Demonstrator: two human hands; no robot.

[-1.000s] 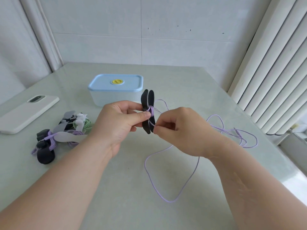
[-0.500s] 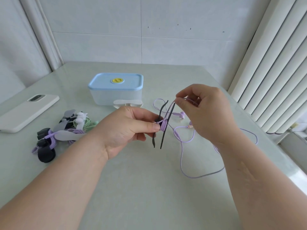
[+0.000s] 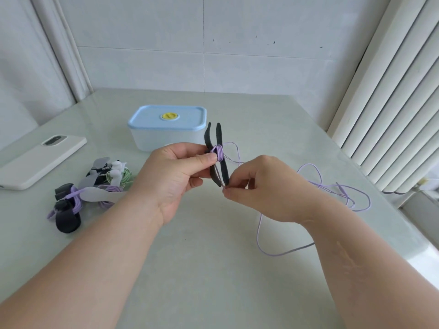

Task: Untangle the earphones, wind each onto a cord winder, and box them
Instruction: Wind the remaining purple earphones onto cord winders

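In the head view, the left hand (image 3: 175, 176) holds a black cord winder (image 3: 224, 172) upright above the table (image 3: 213, 269). Its thumb and fingertips pinch the winder's narrow waist, and the thumb presses on the few turns of purple earphone cable (image 3: 261, 233) already wrapped there. The right hand (image 3: 263, 188) has its fingers curled and pinches the cable just below the winder's lower tip. The rest of the cable trails over the table to the right in loose, overlapping loops.

A blue-lidded box (image 3: 167, 117) stands shut behind the hands. A pile of wound earphones (image 3: 90, 188) lies to the left, with a phone (image 3: 40, 160) beyond it.

The main risk is probably in those overlapping loops. If the cable is pulled in quickly, they could tighten into a knot or snag before reaching the winder. If the left thumb eases off, the turns at the waist could spring loose and slide off. Uneven tension from the right hand could also stack the turns badly.
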